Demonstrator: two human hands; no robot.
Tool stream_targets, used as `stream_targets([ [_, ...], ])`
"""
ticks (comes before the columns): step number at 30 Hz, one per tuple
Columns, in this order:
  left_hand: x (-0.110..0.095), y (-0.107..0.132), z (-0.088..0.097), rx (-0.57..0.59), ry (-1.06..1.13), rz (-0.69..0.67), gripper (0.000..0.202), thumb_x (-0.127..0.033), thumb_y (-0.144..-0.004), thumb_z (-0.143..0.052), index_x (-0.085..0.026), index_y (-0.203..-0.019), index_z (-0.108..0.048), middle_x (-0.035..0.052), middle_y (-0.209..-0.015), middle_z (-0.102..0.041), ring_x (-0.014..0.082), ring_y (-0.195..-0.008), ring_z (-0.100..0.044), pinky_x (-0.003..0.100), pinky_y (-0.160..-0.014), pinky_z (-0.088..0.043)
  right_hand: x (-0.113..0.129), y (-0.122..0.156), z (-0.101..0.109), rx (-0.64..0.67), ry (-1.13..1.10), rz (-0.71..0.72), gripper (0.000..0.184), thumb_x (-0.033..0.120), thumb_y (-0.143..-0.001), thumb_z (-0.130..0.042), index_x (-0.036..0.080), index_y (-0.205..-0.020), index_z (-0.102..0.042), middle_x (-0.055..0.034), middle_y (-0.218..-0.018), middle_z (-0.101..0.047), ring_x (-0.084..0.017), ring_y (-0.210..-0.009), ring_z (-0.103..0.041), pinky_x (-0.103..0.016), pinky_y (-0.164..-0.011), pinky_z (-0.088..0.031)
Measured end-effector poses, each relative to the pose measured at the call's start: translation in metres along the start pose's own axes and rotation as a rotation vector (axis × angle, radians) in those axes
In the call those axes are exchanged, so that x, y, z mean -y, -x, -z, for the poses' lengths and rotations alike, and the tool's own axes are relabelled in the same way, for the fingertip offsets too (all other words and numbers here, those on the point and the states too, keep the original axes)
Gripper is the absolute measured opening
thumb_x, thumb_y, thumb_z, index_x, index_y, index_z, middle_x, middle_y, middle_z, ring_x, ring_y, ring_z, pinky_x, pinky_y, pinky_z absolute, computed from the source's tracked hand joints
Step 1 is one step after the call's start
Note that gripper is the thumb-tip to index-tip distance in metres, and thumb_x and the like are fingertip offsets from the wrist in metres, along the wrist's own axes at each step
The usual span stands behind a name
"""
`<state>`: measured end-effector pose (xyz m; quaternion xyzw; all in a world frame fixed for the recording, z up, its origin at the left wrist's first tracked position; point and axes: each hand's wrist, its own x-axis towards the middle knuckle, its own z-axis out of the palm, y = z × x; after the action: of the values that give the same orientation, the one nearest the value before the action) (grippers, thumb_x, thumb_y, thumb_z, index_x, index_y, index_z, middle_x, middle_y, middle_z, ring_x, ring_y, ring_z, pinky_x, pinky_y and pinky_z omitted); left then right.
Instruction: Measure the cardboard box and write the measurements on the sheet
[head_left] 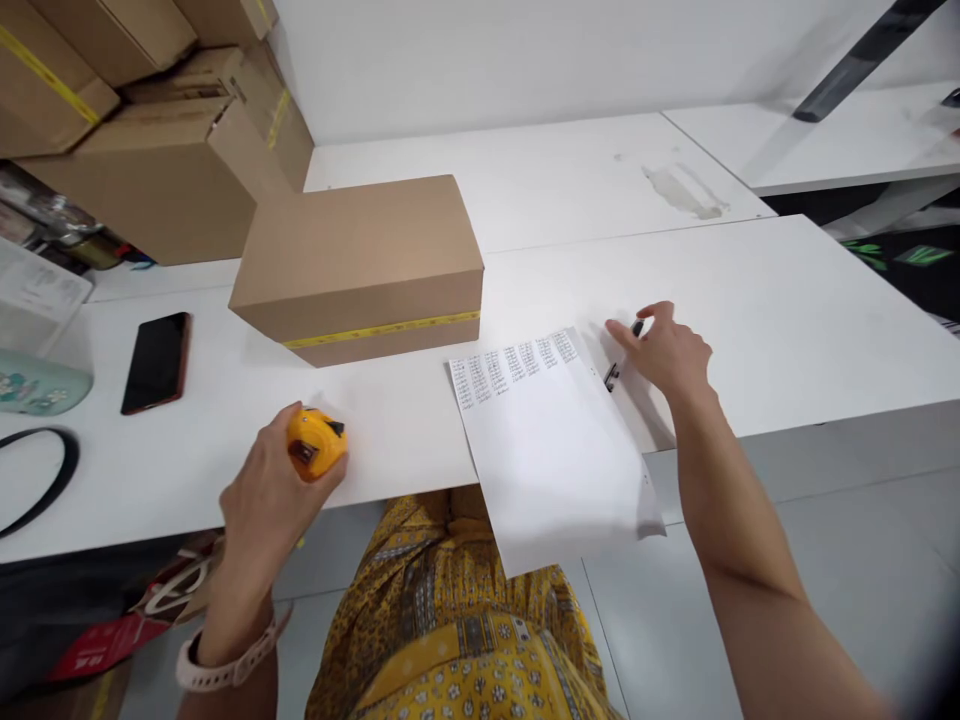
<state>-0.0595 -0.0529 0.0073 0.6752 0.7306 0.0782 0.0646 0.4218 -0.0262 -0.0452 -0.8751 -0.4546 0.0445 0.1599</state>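
Left hand (266, 490): grip wrapped around a yellow tape measure (318, 444), near the front of the table (405, 430).
Paper (555, 450): rows of writing up top, lower end overhanging.
Right hand (667, 350): at a small dark object (637, 328); cannot tell whether the grip pinches it.
Cardboard box (360, 245): beyond the tape measure.

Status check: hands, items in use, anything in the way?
Left hand gripping yellow tape measure. Right hand at pen, grip unclear. Handwritten sheet overhanging table edge. Cardboard box beyond tape measure, possible obstacle.
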Motion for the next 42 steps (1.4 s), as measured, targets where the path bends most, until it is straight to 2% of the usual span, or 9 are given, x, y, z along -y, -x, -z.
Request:
stream_targets([
  [5, 0.006, -0.021, 0.004, 0.01, -0.072, 0.047, 0.062, -0.053, -0.091, -0.061, -0.024, -0.144, -0.044, 0.0142, -0.14, -0.063, 0.044, -0.121, -0.064, 0.058, -0.087, -0.056, 0.0, -0.005, -0.008, 0.097, -0.018, 0.121, 0.03, 0.035, -0.089, -0.053, 0.023, -0.113, -0.065, -0.0097, -0.077, -0.069, -0.029, -0.074, -0.063, -0.046, -0.073, -0.047],
  [9, 0.011, -0.024, 0.0, -0.112, -0.144, -0.096, 0.055, -0.049, -0.094, -0.06, -0.019, -0.139, -0.051, 0.0179, -0.137, -0.063, 0.0495, -0.128, -0.055, 0.064, -0.094, -0.051, -0.016, 0.008, 0.012, 0.023, -0.536, 0.002, 0.024, 0.029, -0.085, -0.055, 0.023, -0.1, -0.072, -0.0078, -0.068, -0.066, -0.026, -0.068, -0.065, -0.049, -0.076, -0.052],
  [12, -0.008, -0.014, -0.011, -0.321, -0.025, -0.26, 0.047, -0.043, -0.096, -0.06, -0.015, -0.133, -0.059, 0.0195, -0.134, -0.065, 0.0426, -0.124, -0.059, 0.061, -0.102, -0.048, -0.023, 0.03, 0.033, -0.046, -0.986, -0.034, 0.019, 0.026, -0.083, -0.062, 0.025, -0.097, -0.075, -0.0158, -0.088, -0.075, -0.029, -0.087, -0.074, -0.048, -0.082, -0.056],
  [14, -0.038, 0.001, -0.023, -0.324, 0.172, -0.413, 0.034, -0.038, -0.097, -0.059, -0.018, -0.125, -0.064, 0.0136, -0.116, -0.073, 0.0316, -0.105, -0.068, 0.05, -0.094, -0.055, -0.019, 0.048, 0.041, -0.032, -1.08, 0.021, 0.016, 0.03, -0.082, -0.07, 0.029, -0.097, -0.075, -0.0147, -0.095, -0.077, -0.032, -0.1, -0.074, -0.051, -0.089, -0.057],
  [18, -0.115, 0.03, -0.052, 0.204, 0.352, -0.826, 0.041, -0.037, -0.098, -0.056, -0.019, -0.134, -0.063, 0.015, -0.141, -0.065, 0.0317, -0.114, -0.068, 0.043, -0.088, -0.059, 0.009, 0.078, 0.033, 0.033, -1.082, 0.111, 0.027, 0.048, -0.076, -0.081, 0.031, -0.093, -0.068, -0.0033, -0.08, -0.076, -0.028, -0.08, -0.074, -0.052, -0.08, -0.059],
  [23, -0.169, 0.027, -0.074, 0.507, 0.296, -0.863, 0.074, -0.04, -0.085, -0.076, -0.013, -0.15, -0.051, 0.0259, -0.167, -0.025, 0.0426, -0.105, -0.07, 0.046, -0.078, -0.058, 0.055, 0.095, 0.001, 0.222, -1.201, 0.118, 0.043, 0.068, -0.092, -0.056, 0.026, -0.082, -0.063, 0.0023, -0.054, -0.059, -0.016, -0.049, -0.055, -0.035, -0.059, -0.05],
  [27, -0.178, 0.015, -0.072, 0.54, 0.139, -0.919, 0.086, -0.051, -0.084, -0.077, -0.008, -0.153, -0.047, 0.0321, -0.165, -0.027, 0.0459, -0.104, -0.07, 0.047, -0.078, -0.057, 0.078, 0.092, -0.016, 0.454, -1.239, 0.079, 0.058, 0.075, -0.09, -0.052, 0.023, -0.107, -0.07, -0.0044, -0.08, -0.072, -0.02, -0.076, -0.066, -0.038, -0.077, -0.053],
  [33, -0.178, 0.012, -0.076, 0.488, 0.005, -1.026, 0.093, -0.06, -0.085, -0.072, -0.004, -0.154, -0.045, 0.0358, -0.159, -0.036, 0.0445, -0.101, -0.071, 0.045, -0.076, -0.056, 0.087, 0.087, -0.034, 0.324, -1.082, 0.098, 0.043, 0.061, -0.084, -0.071, 0.021, -0.069, -0.063, -0.0004, -0.07, -0.06, -0.015, -0.067, -0.051, -0.032, -0.065, -0.043],
  [42, -0.174, 0.018, -0.082, 0.203, -0.27, -1.142, 0.093, -0.072, -0.092, -0.052, 0.001, -0.149, -0.048, 0.0386, -0.149, -0.048, 0.0284, -0.081, -0.07, 0.034, -0.064, -0.05, 0.082, 0.091, -0.045, 0.297, -1.077, 0.135, 0.033, 0.049, -0.082, -0.077, 0.023, -0.082, -0.057, 0.0031, -0.068, -0.055, -0.012, -0.058, -0.047, -0.028, -0.054, -0.037],
])
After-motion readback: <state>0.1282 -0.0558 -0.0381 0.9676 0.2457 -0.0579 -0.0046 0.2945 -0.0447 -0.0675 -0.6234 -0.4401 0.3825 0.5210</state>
